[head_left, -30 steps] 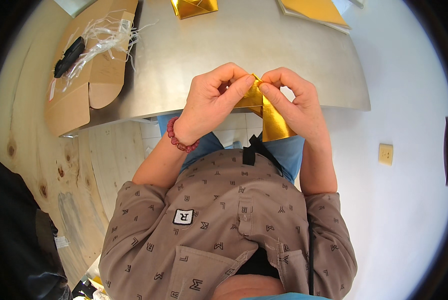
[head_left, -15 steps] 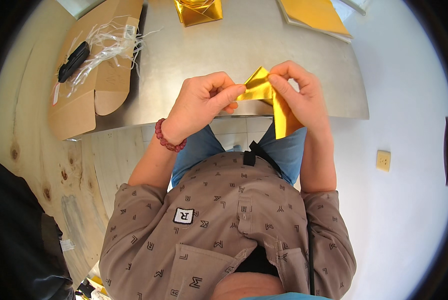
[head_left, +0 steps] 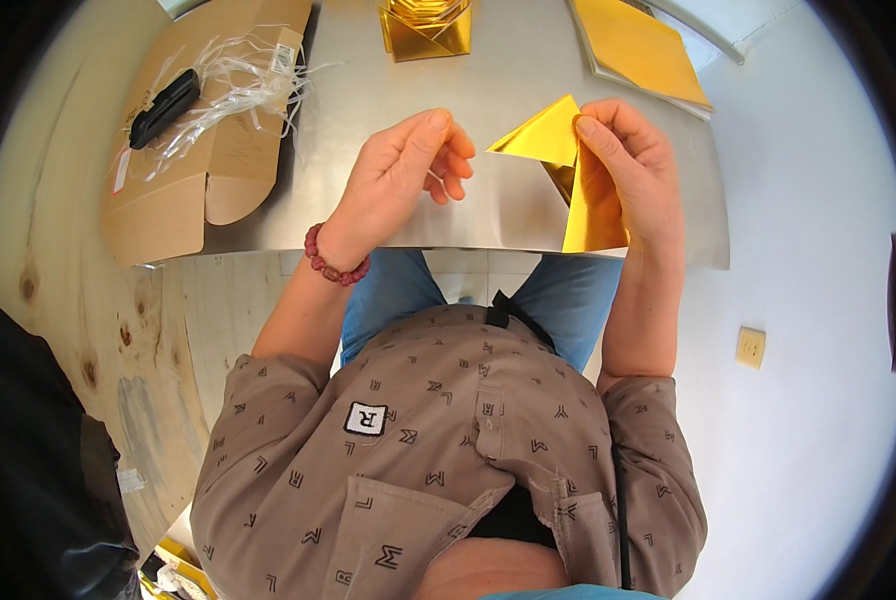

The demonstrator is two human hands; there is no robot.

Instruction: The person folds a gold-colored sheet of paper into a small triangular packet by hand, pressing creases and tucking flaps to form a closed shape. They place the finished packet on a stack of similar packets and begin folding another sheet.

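There are 2 hands [head_left: 400, 170] [head_left: 640, 170], 1 held sheet [head_left: 550, 140], 1 bracelet [head_left: 334, 270], 1 outlet [head_left: 751, 347].

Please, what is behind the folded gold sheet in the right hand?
Beyond the gold sheet, the metal table is visible; whatever lies directly behind the sheet is covered.

1. The left hand [head_left: 398, 165] is raised, with its fingers loosely bent.
2. The right hand [head_left: 636, 165] makes a firm pinch between thumb and forefinger.
3. The left forearm [head_left: 303, 318] and the right forearm [head_left: 644, 310] both reach forward.
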